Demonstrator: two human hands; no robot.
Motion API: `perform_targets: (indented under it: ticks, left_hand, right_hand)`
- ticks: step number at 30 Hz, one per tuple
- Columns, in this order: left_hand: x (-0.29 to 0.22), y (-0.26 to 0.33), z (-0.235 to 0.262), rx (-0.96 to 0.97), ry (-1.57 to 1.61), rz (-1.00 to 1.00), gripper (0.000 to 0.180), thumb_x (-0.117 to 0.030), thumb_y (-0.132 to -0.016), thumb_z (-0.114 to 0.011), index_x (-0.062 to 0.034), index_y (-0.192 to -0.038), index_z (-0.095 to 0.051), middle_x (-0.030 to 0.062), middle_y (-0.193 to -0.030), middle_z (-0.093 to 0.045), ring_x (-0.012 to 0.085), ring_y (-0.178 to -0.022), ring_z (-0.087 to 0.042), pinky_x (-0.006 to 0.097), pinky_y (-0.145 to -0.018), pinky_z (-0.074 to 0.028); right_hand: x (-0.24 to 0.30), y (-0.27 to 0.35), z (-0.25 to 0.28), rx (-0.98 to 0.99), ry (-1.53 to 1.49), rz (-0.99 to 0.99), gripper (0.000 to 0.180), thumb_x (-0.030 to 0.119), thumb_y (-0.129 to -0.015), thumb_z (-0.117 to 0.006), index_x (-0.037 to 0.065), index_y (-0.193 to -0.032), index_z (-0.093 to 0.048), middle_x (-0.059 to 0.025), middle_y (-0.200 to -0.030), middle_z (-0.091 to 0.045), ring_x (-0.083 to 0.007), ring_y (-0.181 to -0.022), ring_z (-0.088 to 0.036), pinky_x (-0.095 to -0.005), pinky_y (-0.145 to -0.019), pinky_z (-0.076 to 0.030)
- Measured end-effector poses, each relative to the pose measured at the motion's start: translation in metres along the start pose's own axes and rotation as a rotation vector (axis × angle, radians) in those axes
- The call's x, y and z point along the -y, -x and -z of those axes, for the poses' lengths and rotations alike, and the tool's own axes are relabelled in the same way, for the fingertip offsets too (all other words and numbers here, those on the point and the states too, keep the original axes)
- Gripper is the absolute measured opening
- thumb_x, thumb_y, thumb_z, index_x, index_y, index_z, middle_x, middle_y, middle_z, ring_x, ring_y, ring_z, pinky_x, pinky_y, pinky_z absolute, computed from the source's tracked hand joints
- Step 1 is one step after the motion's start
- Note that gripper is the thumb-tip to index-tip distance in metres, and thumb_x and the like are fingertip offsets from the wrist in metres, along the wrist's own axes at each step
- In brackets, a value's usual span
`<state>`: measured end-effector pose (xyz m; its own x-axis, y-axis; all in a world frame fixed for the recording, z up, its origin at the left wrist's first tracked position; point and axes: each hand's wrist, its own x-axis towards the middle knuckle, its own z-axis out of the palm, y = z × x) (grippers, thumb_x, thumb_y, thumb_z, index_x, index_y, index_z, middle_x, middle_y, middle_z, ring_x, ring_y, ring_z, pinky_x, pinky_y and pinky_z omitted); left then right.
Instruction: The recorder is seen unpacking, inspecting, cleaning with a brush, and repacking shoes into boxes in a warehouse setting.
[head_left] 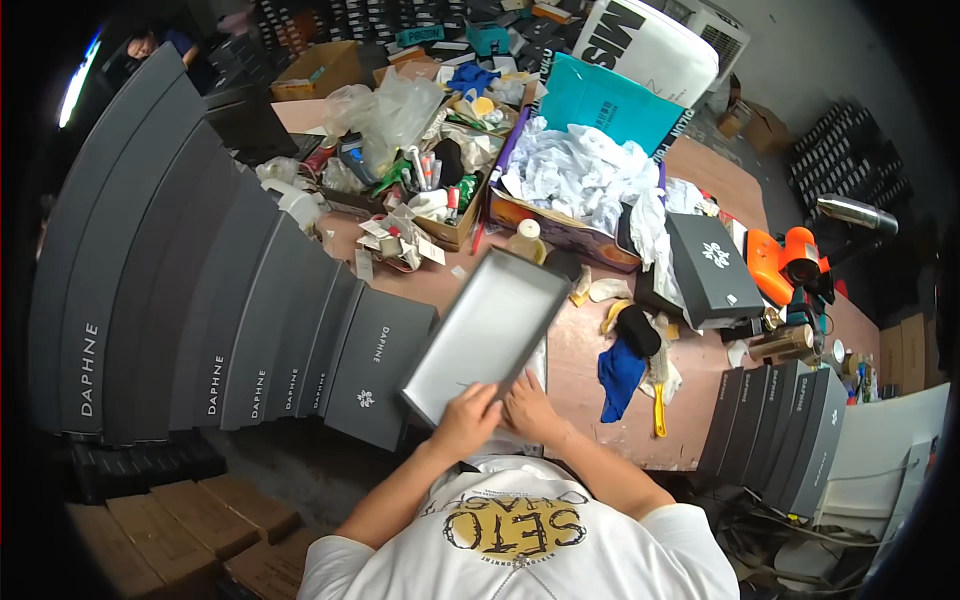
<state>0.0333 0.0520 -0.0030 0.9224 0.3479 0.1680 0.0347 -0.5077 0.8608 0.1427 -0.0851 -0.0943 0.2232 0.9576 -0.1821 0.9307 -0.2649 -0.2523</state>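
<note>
An open grey box lid (487, 333) with a pale inside lies tilted over the near edge of the brown table (575, 365). My left hand (466, 419) grips its near end. My right hand (527, 404) holds the same end from the right, fingers curled on the rim. Both hands touch each other at the lid's near corner. A bit of white paper shows just below the hands.
A fan of dark grey boxes (210, 300) stands at the left, more dark boxes (780, 420) at the right. A carton of white tissue paper (575, 180), a closed dark box (712, 268), an orange tool (785, 258), a blue cloth (620, 372) and clutter crowd the table. Brown cartons (190, 525) sit lower left.
</note>
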Motion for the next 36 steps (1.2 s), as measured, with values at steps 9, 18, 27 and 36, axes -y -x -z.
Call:
perform_targets:
  ticks: [9,18,27,36]
  left_hand:
    - [0.072,0.033,-0.072,0.356,-0.090,0.066,0.039,-0.012,-0.078,-0.062,-0.0052,-0.116,-0.057,0.0158,-0.089,-0.059,0.0335,-0.081,-0.061,0.041,-0.071,-0.050]
    - [0.083,0.009,-0.065,0.452,0.041,0.151,0.041,-0.029,-0.077,-0.071,-0.0025,-0.107,-0.062,0.0124,-0.079,-0.060,0.0261,-0.068,-0.061,0.035,-0.064,-0.051]
    - [0.095,0.005,-0.066,0.445,0.447,0.533,0.024,-0.021,-0.092,-0.060,0.0005,-0.103,-0.064,0.0049,-0.067,-0.062,0.0096,-0.055,-0.057,0.025,-0.051,-0.046]
    - [0.082,-0.021,-0.044,0.641,0.521,0.634,0.024,-0.022,-0.092,-0.060,0.0015,-0.098,-0.064,0.0034,-0.070,-0.063,0.0082,-0.057,-0.057,0.024,-0.054,-0.048]
  right_hand:
    - [-0.019,0.105,0.028,-0.389,-0.585,-0.291,0.037,0.014,-0.081,-0.066,0.002,-0.116,-0.057,-0.0199,-0.119,-0.055,-0.0334,-0.108,-0.055,-0.0418,-0.091,-0.045]
    - [-0.042,-0.026,0.053,-0.455,-0.244,-0.062,0.054,0.015,-0.079,-0.068,0.006,-0.129,-0.049,-0.0209,-0.132,-0.045,-0.0387,-0.123,-0.042,-0.0501,-0.103,-0.033]
    - [-0.031,-0.050,0.038,-0.006,0.039,-0.123,0.078,0.053,-0.079,-0.060,0.019,-0.144,-0.034,-0.0205,-0.147,-0.029,-0.0394,-0.137,-0.024,-0.0618,-0.106,-0.019]
    - [-0.035,-0.053,0.044,0.106,-0.006,-0.147,0.075,0.052,-0.083,-0.055,0.020,-0.146,-0.029,-0.0202,-0.150,-0.023,-0.0400,-0.139,-0.019,-0.0637,-0.106,-0.016]
